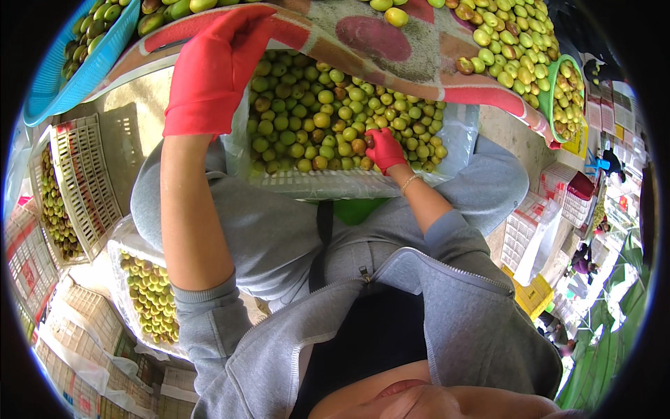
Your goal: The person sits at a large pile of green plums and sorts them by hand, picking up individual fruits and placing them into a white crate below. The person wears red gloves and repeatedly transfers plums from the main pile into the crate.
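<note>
My left hand (217, 68), in a red glove, is raised at the edge of the patterned blanket (413, 47); its fingertips point down out of sight, so its hold cannot be told. In a matching red glove, my right hand (385, 149) reaches down into the plastic-lined crate (455, 141) before me, its fingers around a reddish-brown jujube (370, 142). Green and brownish jujubes (324, 112) fill that crate, which lies between my knees, partly under the overhanging blanket. A heap of more jujubes (507, 39) lies on the blanket at the upper right.
A blue basket (78, 78) of fruit stands at upper left, a green basket (548, 99) at the right. White crates (86, 178) with jujubes and a lined crate (118, 246) flank my left side. Further crates (518, 225) and people are at the right.
</note>
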Available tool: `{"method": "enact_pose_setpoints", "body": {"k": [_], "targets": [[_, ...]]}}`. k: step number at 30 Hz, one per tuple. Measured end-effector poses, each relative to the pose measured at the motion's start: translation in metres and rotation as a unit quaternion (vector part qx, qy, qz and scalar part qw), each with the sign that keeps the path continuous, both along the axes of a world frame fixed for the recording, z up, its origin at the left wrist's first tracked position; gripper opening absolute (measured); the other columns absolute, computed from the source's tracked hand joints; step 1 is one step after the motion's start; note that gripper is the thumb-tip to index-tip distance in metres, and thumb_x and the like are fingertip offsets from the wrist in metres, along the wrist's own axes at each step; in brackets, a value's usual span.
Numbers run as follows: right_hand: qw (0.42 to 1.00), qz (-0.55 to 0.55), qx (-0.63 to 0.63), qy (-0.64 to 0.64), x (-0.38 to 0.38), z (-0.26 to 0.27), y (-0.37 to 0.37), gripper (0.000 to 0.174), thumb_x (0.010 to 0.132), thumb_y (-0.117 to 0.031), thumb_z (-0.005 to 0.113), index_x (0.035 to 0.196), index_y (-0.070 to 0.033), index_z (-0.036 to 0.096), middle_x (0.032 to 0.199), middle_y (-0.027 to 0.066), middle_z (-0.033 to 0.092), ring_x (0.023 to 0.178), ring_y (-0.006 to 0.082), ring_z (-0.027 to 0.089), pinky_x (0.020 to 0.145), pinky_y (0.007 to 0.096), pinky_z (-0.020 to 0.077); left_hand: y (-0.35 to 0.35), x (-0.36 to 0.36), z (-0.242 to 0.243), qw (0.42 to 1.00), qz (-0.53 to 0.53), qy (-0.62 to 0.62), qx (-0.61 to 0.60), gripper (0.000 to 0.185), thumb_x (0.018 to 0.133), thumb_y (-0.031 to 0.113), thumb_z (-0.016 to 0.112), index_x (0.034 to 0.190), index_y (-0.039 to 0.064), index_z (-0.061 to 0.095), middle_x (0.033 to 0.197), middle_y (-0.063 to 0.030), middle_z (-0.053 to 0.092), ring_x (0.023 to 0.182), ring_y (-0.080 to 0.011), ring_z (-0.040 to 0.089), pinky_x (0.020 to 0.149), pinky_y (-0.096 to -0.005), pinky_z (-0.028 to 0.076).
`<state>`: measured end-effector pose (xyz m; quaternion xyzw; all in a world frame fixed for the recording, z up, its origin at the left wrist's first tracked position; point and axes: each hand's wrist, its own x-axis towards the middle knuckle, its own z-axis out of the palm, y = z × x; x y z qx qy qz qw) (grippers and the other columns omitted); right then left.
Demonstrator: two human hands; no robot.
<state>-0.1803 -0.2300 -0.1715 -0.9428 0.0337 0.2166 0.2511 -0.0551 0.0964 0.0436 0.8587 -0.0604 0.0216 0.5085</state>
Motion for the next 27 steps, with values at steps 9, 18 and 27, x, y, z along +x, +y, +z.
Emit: {"method": "enact_pose_setpoints", "body": {"k": [9, 18, 27], "targets": [[0.934, -0.273, 0.231, 0.002, 0.022, 0.038, -0.015, 0.039, 0.077, -0.018, 0.072, 0.112, -0.008, 0.059, 0.084, 0.005, 0.059, 0.06, 0.0137, 0.056, 0.045, 0.0279, 0.0461, 0.0, -0.001, 0.001, 0.998, -0.018, -0.034, 0.045, 0.027, 0.09, 0.016, 0.058, 0.114, 0.005, 0.062, 0.101, -0.0077, 0.068, 0.093, -0.0122, 0.063, 0.084, -0.0242, 0.046], [0.913, -0.265, 0.31, -0.027, 0.008, 0.142, 0.009, 0.039, 0.082, -0.006, 0.067, 0.12, -0.008, 0.058, 0.077, 0.0011, 0.058, 0.055, 0.0062, 0.051, 0.044, 0.0212, 0.0438, -0.033, -0.008, -0.01, 0.995, -0.087, 0.038, 0.035, 0.028, 0.089, 0.026, 0.061, 0.109, 0.006, 0.064, 0.091, -0.0074, 0.067, 0.081, -0.0157, 0.062, 0.077, -0.0275, 0.048], [0.922, -0.041, 0.35, -0.158, 0.032, 0.211, 0.046, 0.033, 0.095, -0.009, 0.05, 0.128, -0.005, 0.053, 0.108, 0.0055, 0.063, 0.089, 0.0121, 0.061, 0.082, 0.0267, 0.0484, -0.104, -0.05, -0.02, 0.768, -0.168, 0.443, -0.431, 0.037, 0.093, 0.03, 0.057, 0.119, 0.003, 0.057, 0.092, -0.0058, 0.063, 0.075, -0.0131, 0.06, 0.065, -0.0265, 0.05]]}}
